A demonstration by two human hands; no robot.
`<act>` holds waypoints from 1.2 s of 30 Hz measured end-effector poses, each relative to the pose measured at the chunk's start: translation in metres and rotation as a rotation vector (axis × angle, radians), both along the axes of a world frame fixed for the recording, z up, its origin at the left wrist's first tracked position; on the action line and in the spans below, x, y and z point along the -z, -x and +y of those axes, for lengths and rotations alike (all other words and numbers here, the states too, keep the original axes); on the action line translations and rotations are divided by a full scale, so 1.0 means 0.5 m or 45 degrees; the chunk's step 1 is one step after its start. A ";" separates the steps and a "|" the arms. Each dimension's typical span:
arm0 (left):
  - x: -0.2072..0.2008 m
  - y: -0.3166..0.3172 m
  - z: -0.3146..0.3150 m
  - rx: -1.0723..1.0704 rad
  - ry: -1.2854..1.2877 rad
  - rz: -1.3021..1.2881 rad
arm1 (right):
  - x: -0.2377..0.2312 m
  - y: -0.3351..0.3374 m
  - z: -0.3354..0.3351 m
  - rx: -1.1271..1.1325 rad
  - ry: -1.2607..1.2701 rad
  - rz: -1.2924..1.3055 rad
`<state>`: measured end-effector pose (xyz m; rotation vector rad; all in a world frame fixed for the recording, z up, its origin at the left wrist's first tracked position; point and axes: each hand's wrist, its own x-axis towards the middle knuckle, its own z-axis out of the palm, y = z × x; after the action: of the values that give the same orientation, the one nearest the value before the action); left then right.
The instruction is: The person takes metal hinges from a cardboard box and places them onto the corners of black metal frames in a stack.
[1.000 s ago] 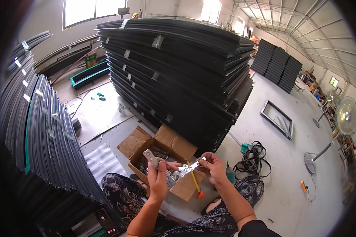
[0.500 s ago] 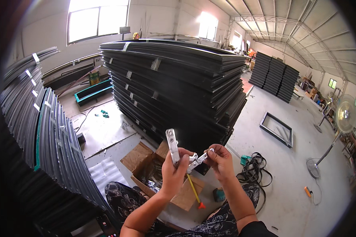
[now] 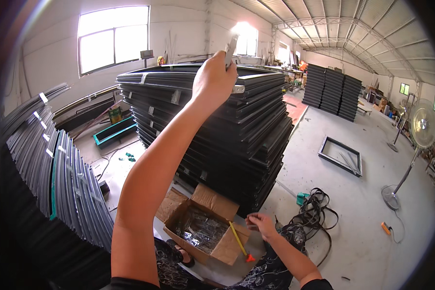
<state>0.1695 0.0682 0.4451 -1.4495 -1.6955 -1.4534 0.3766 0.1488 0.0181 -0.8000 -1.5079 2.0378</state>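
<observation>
My left hand [image 3: 213,79] is raised high over the near top edge of the stack of black frames [image 3: 212,145]. Its fingers are closed around a silver jointed metal hinge [image 3: 231,48]. One end of the hinge points up past the fingers, and another flat end with holes shows below the hand, against the frames' edge. Low down, my right hand [image 3: 262,225] hovers beside the open cardboard box [image 3: 215,200], its fingers drawn together. Whatever may be between those fingertips is too small and smeared to name. Clear plastic packets [image 3: 198,229] lie inside the box.
A yellow tape measure [image 3: 238,239] with an orange end leans at the box. Black coiled straps [image 3: 319,208] lie on the floor to the right. Farther off are a rectangular frame [image 3: 340,155] and a standing fan [image 3: 423,125]. Upright dark panels [image 3: 72,179] lean at the left.
The left hand has risen from above the box to the stack's top with the hinge. My right hand has let go of the hinge and dropped lower.
</observation>
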 end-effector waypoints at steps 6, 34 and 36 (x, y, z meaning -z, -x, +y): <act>0.019 0.011 0.050 -0.034 0.128 0.032 | 0.104 -0.065 0.024 0.113 0.202 -0.069; 0.067 0.022 0.061 0.165 -0.114 -0.346 | 0.132 -0.038 0.012 0.085 0.130 -0.123; 0.071 0.011 0.054 0.091 -0.125 -0.356 | 0.126 -0.035 0.009 0.084 0.155 -0.123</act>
<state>0.1642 0.0951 0.4095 -1.3156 -1.7179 -1.8229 0.3942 0.1533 -0.0449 -0.9964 -1.3987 2.0846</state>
